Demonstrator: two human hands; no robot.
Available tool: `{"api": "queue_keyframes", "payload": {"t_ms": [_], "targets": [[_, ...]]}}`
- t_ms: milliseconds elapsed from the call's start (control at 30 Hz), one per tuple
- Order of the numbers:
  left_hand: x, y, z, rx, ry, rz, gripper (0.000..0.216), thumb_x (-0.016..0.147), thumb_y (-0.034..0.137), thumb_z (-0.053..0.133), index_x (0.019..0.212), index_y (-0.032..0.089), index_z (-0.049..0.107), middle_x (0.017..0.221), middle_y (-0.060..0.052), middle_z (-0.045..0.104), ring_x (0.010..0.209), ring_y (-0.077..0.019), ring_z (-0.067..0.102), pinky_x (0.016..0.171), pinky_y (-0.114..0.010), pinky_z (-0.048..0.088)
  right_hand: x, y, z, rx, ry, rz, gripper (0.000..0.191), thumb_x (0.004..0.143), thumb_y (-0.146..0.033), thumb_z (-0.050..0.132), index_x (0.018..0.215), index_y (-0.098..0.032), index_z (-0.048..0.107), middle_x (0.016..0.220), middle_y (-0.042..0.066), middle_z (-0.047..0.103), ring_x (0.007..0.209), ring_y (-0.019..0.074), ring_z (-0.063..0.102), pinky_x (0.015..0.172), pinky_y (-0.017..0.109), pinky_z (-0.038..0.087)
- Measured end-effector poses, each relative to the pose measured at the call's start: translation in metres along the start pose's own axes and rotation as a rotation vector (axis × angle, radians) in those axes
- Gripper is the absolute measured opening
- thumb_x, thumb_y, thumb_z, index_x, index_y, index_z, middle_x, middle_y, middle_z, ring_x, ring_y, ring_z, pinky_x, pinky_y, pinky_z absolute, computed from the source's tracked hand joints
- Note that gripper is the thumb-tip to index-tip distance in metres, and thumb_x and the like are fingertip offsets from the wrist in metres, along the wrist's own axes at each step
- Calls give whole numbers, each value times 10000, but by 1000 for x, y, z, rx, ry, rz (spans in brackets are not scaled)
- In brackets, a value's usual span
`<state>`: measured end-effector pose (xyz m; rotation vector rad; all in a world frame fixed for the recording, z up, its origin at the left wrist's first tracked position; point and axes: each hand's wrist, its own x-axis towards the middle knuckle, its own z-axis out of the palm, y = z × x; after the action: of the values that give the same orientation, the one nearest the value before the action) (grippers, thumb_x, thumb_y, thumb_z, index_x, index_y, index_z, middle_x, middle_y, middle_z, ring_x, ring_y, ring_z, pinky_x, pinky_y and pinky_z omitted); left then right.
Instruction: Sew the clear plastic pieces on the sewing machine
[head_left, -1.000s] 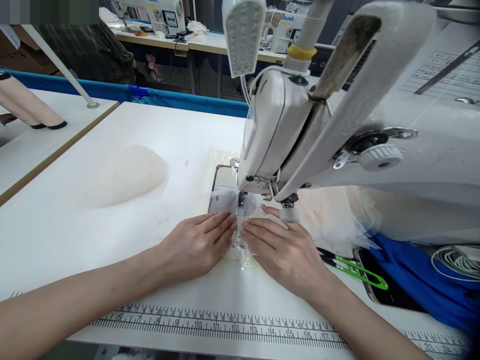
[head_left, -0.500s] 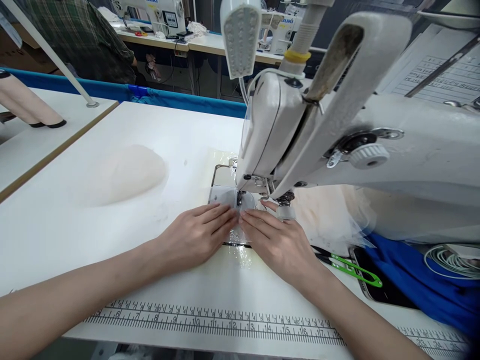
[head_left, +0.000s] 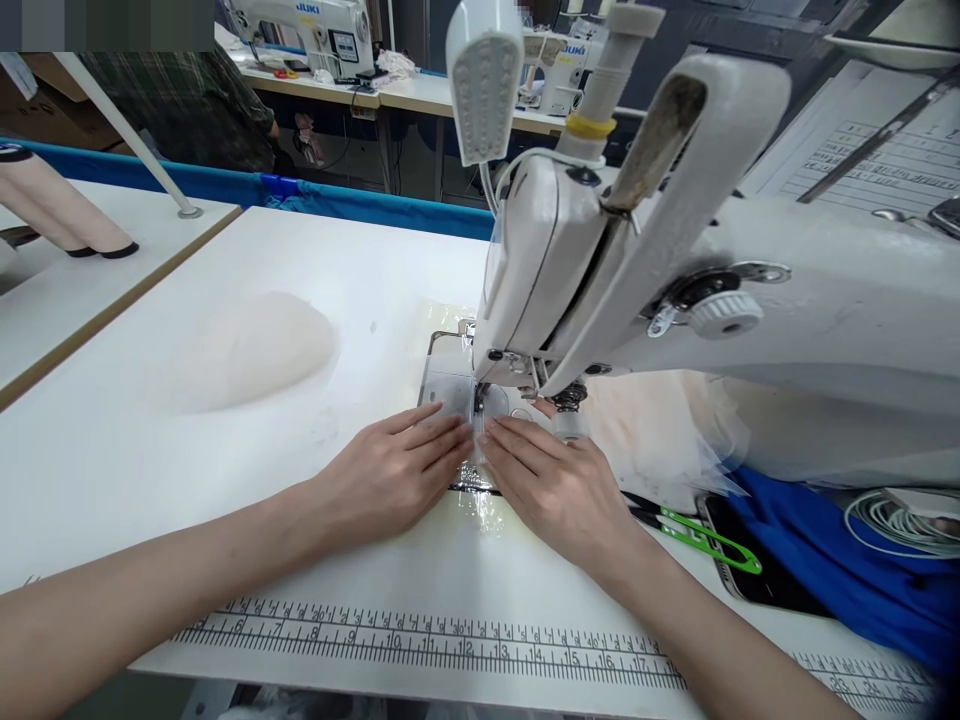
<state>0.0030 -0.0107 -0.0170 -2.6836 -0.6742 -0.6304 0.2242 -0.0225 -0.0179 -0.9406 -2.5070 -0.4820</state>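
Note:
My left hand (head_left: 390,475) lies flat on the white table, fingers stretched toward the needle of the white sewing machine (head_left: 600,270). My right hand (head_left: 559,485) lies flat beside it, fingertips almost meeting those of the left. Between and under both sets of fingertips sits a narrow strip of clear, shiny material (head_left: 480,470) on the metal needle plate (head_left: 448,385). The strip runs back under the presser foot (head_left: 480,398). Neither hand grips anything; both press down.
A pale sheer fabric heap (head_left: 255,345) rests on the table to the left. Green-handled thread snips (head_left: 701,540), a dark phone (head_left: 750,575) and blue cloth (head_left: 847,575) lie at the right. A printed ruler (head_left: 420,645) lines the near edge. Another person sits in the background.
Both hands have slid a little forward toward the needle, and the clear strip has moved with them under the presser foot.

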Motion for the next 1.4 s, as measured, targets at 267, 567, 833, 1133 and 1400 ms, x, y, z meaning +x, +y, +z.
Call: {"api": "queue_keyframes", "payload": {"t_ms": [267, 567, 833, 1133, 1400], "targets": [[1, -2, 4, 10, -18, -35, 276, 955, 149, 464, 1141, 92, 659, 1167, -91, 694, 1102, -210, 655, 1051, -410, 491, 3, 0, 2, 10, 10, 27, 180, 932, -182, 558, 982, -149, 728, 1016, 58, 755, 835, 180, 707, 969, 411, 486], [2, 5, -1, 21, -28, -77, 268, 969, 213, 476, 1111, 105, 676, 1134, -81, 710, 1072, -208, 667, 1005, -395, 521, 2, -2, -1, 13, -5, 71, 187, 944, -252, 558, 985, -181, 725, 1065, 7, 743, 856, 176, 692, 1034, 435, 420], [3, 0, 2, 10, -15, -104, 283, 970, 231, 474, 1129, 97, 666, 1138, -92, 706, 1068, -205, 671, 1003, -400, 521, 6, 0, -2, 7, -23, 95, 198, 945, -266, 553, 981, -177, 726, 1048, 17, 745, 897, 203, 682, 996, 438, 445], [10, -15, 13, -23, -8, -150, 326, 981, 280, 455, 1154, 90, 655, 1146, -97, 704, 1090, -212, 660, 1023, -406, 500, 8, 4, 5, -54, -56, 128, 249, 964, -300, 519, 1051, -172, 714, 1064, 43, 743, 921, 218, 672, 1018, 447, 406], [10, -18, 15, -72, -22, -216, 316, 966, 294, 484, 1181, 131, 647, 1177, -76, 694, 1147, -225, 622, 1016, -408, 483, 8, 8, 0, -62, -23, 119, 278, 973, -317, 507, 1050, -154, 718, 982, 54, 762, 885, 196, 670, 1068, 441, 336]]}}
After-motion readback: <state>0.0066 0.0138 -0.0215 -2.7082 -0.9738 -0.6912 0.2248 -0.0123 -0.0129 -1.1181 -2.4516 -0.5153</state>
